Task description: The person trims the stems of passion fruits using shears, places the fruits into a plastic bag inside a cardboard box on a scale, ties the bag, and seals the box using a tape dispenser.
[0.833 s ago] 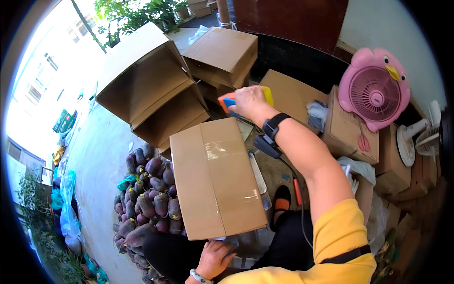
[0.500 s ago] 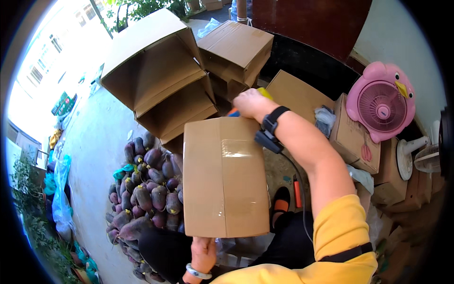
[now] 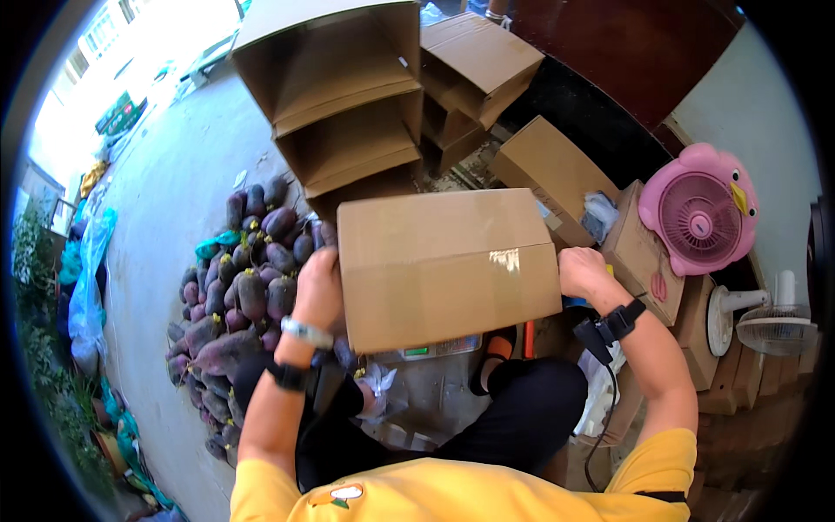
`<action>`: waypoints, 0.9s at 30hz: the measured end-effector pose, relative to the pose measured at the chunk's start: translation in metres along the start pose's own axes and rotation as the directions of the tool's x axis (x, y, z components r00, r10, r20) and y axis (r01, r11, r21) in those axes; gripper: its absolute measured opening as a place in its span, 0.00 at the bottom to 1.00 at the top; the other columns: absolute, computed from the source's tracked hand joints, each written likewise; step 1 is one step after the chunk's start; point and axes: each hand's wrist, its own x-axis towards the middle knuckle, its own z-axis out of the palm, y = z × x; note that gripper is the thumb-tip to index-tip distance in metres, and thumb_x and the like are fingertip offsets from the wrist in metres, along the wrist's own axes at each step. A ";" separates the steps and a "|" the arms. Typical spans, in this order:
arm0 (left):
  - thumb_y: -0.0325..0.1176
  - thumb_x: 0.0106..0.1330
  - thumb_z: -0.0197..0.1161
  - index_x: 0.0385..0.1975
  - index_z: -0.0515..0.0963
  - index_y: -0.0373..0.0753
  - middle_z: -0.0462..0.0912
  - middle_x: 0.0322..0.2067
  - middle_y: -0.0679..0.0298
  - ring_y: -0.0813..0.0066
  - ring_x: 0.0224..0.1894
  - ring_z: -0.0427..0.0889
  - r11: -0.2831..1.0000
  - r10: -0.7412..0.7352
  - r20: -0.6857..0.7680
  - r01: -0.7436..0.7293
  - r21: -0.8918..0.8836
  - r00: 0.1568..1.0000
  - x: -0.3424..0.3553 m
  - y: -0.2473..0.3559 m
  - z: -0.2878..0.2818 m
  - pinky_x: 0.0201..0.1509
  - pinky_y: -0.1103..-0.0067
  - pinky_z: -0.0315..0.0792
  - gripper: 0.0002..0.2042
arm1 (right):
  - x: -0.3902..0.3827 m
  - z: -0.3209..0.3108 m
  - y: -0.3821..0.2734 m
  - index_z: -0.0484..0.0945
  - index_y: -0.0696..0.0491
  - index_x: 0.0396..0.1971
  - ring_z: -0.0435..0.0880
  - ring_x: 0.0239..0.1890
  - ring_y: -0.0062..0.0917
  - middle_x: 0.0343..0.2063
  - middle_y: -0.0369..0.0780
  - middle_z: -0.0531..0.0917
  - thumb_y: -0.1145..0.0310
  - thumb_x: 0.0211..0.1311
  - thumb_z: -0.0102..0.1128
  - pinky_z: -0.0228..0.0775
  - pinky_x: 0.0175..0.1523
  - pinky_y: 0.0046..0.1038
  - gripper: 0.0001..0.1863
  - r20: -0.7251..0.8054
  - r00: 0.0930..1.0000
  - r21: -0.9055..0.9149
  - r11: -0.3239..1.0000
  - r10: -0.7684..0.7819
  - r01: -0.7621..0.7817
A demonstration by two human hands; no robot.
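Observation:
A closed cardboard box (image 3: pixel 448 261) with shiny clear tape along its seam is held up in front of me, lying lengthwise from left to right. At its left end my left hand (image 3: pixel 318 296) is closed against the side, fingertips partly hidden. My right hand (image 3: pixel 587 271) is closed at the right end; small blue and yellow bits show beside it, part of something mostly covered by the hand. Partly behind the box's lower edge, a scale (image 3: pixel 442 348) with a green-lit display shows above the floor.
Dark purple root vegetables (image 3: pixel 252 296) lie heaped at the left. Open cardboard boxes (image 3: pixel 348 65) are stacked at the far side. To the right are more cartons (image 3: pixel 557 170), a pink bird-shaped fan (image 3: pixel 700 222) and a white fan (image 3: pixel 774 326). A clear plastic bag (image 3: pixel 383 391) lies near my feet.
The box has turned from upright to lengthwise. My left hand has moved from its near edge up to the left end; my right hand has come from the far edge to the right end.

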 end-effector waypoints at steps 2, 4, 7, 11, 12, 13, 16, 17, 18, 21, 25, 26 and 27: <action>0.26 0.60 0.52 0.25 0.72 0.33 0.76 0.27 0.46 0.43 0.34 0.75 0.998 0.039 0.031 -0.040 0.046 0.999 0.024 -0.016 -0.002 0.36 0.61 0.70 0.04 | -0.006 0.001 -0.009 0.83 0.57 0.27 0.83 0.39 0.40 0.31 0.49 0.84 0.55 0.53 0.54 0.75 0.43 0.36 0.19 -0.021 1.000 0.007 1.000 0.006 -0.006; 0.27 0.61 0.52 0.28 0.74 0.33 0.78 0.30 0.45 0.44 0.35 0.76 1.000 -0.020 0.090 0.021 -0.004 0.996 0.033 -0.008 -0.007 0.37 0.61 0.71 0.06 | -0.010 0.007 -0.013 0.83 0.57 0.27 0.83 0.38 0.41 0.31 0.49 0.84 0.55 0.53 0.54 0.75 0.43 0.36 0.20 -0.004 1.000 0.021 1.000 0.016 -0.016; 0.29 0.62 0.54 0.33 0.76 0.33 0.79 0.32 0.45 0.45 0.37 0.77 0.995 -0.034 0.127 0.021 0.103 0.991 0.029 -0.011 -0.007 0.39 0.64 0.72 0.07 | -0.013 0.009 -0.011 0.83 0.58 0.28 0.83 0.38 0.42 0.32 0.49 0.83 0.54 0.52 0.55 0.74 0.44 0.36 0.20 -0.030 0.997 0.055 0.996 0.067 -0.065; 0.29 0.62 0.56 0.36 0.77 0.33 0.80 0.30 0.50 0.56 0.34 0.79 0.982 -0.134 0.110 0.147 -0.120 0.985 0.010 -0.013 -0.021 0.38 0.70 0.73 0.08 | -0.035 -0.006 -0.012 0.82 0.58 0.30 0.82 0.38 0.45 0.32 0.52 0.83 0.48 0.46 0.61 0.73 0.45 0.39 0.25 0.044 0.977 0.172 0.962 0.207 -0.212; 0.29 0.62 0.57 0.36 0.77 0.32 0.80 0.29 0.52 0.61 0.32 0.80 0.953 -0.148 0.102 0.170 -0.252 0.984 0.005 -0.007 -0.026 0.38 0.72 0.73 0.08 | -0.045 -0.018 -0.009 0.82 0.58 0.30 0.82 0.37 0.46 0.31 0.52 0.82 0.47 0.43 0.63 0.73 0.43 0.39 0.27 0.019 0.968 0.214 0.945 0.249 -0.247; 0.29 0.62 0.58 0.37 0.77 0.32 0.80 0.26 0.61 0.76 0.31 0.77 0.881 -0.226 0.112 0.252 -0.401 0.968 -0.003 -0.001 -0.036 0.36 0.79 0.71 0.08 | -0.054 -0.018 0.004 0.81 0.60 0.29 0.82 0.33 0.43 0.28 0.51 0.82 0.48 0.43 0.64 0.72 0.40 0.38 0.26 -0.039 0.964 0.336 0.912 0.262 -0.235; 0.33 0.67 0.54 0.38 0.78 0.35 0.80 0.32 0.67 0.81 0.37 0.77 0.717 -0.407 0.141 0.411 -0.563 0.903 -0.020 0.029 -0.061 0.40 0.83 0.70 0.10 | -0.098 -0.050 0.030 0.79 0.62 0.24 0.80 0.24 0.30 0.20 0.48 0.80 0.53 0.44 0.67 0.70 0.33 0.32 0.23 -0.231 0.905 0.599 0.786 0.356 -0.157; 0.33 0.68 0.54 0.38 0.78 0.34 0.80 0.31 0.67 0.81 0.35 0.76 0.649 -0.418 0.109 0.380 -0.659 0.902 -0.025 0.044 -0.064 0.39 0.83 0.69 0.10 | -0.113 -0.054 0.048 0.78 0.61 0.26 0.77 0.22 0.18 0.20 0.41 0.80 0.55 0.47 0.68 0.69 0.30 0.24 0.21 -0.270 0.893 0.679 0.729 0.361 -0.089; 0.33 0.68 0.53 0.37 0.78 0.33 0.80 0.31 0.67 0.81 0.34 0.75 0.572 -0.438 0.080 0.347 -0.743 0.895 -0.032 0.058 -0.067 0.39 0.84 0.68 0.10 | -0.125 -0.066 0.050 0.78 0.60 0.27 0.76 0.23 0.17 0.22 0.39 0.80 0.55 0.47 0.68 0.69 0.30 0.23 0.21 -0.258 0.902 0.788 0.616 0.347 -0.012; 0.39 0.71 0.49 0.43 0.76 0.35 0.80 0.38 0.65 0.78 0.42 0.77 0.338 -0.342 0.248 0.365 -0.868 0.906 -0.050 0.098 -0.074 0.44 0.80 0.69 0.14 | -0.154 -0.104 0.024 0.77 0.58 0.34 0.75 0.26 0.10 0.26 0.32 0.79 0.54 0.49 0.70 0.67 0.30 0.15 0.23 -0.280 0.935 0.948 0.216 0.216 0.234; 0.52 0.72 0.41 0.53 0.71 0.35 0.76 0.48 0.61 0.72 0.53 0.73 0.167 -0.111 0.383 0.397 -0.902 0.917 -0.057 0.146 -0.068 0.52 0.73 0.68 0.26 | -0.163 -0.129 -0.015 0.77 0.57 0.32 0.73 0.26 0.10 0.26 0.30 0.78 0.56 0.47 0.71 0.66 0.32 0.13 0.20 -0.246 0.968 0.963 0.102 -0.051 0.250; 0.55 0.72 0.38 0.54 0.70 0.35 0.76 0.50 0.61 0.72 0.54 0.73 0.130 -0.088 0.416 0.424 -0.896 0.905 -0.057 0.153 -0.068 0.54 0.72 0.66 0.29 | -0.162 -0.134 -0.029 0.78 0.57 0.32 0.73 0.27 0.10 0.26 0.30 0.78 0.57 0.47 0.71 0.66 0.32 0.14 0.20 -0.233 0.967 0.965 0.102 -0.102 0.243; 0.56 0.71 0.38 0.55 0.70 0.35 0.75 0.51 0.60 0.72 0.54 0.72 0.104 -0.059 0.430 0.434 -0.895 0.901 -0.056 0.158 -0.069 0.55 0.72 0.66 0.30 | -0.159 -0.138 -0.038 0.78 0.57 0.32 0.73 0.27 0.10 0.26 0.30 0.78 0.58 0.46 0.71 0.67 0.33 0.15 0.20 -0.204 0.968 0.971 0.092 -0.144 0.219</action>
